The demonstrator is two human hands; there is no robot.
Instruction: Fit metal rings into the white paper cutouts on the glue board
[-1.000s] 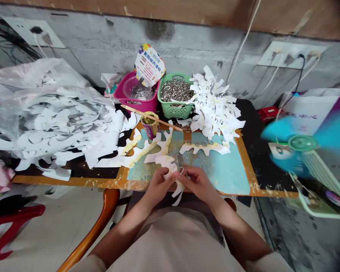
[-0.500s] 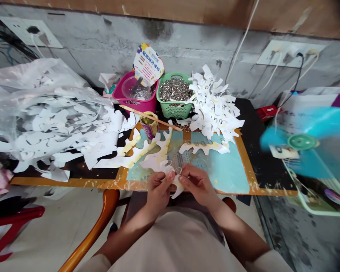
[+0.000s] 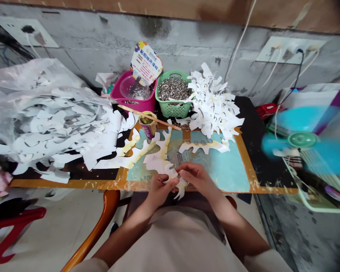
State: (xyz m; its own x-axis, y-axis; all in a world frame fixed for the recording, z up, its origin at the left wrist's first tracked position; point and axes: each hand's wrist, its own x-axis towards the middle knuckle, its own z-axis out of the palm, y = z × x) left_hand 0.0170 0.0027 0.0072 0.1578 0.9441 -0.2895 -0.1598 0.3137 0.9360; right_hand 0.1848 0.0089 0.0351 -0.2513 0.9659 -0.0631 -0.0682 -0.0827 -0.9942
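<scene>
My left hand [image 3: 160, 189] is closed, its thumb and fingers pinching a white cut-out strip [image 3: 155, 160] with a wavy edge. The strip's short end hangs below the fingertips, over the table's front edge. My right hand [image 3: 197, 177] is closed at the same strip, thumb and forefinger pinched at its edge; any small ring between those fingertips is hidden. Just beyond lies another strip [image 3: 218, 146] with metal rings along its yellowish, glue-smeared edge. More yellow-smeared strips [image 3: 136, 156] lie to the left on the blue mat [image 3: 229, 173].
A green basket [image 3: 174, 109] full of metal rings stands beside a pink basket [image 3: 133, 104]. A glue tin [image 3: 149, 130] has a wooden stick [image 3: 158, 120] across it. White strips heap at left [image 3: 73, 124] and right [image 3: 212, 102]. A blue fan [image 3: 303, 139] spins at right.
The held strip has turned and bent between my hands, its lower end shifting slightly right. A ring seen at my right fingertips before is now hidden. My left hand has moved slightly down.
</scene>
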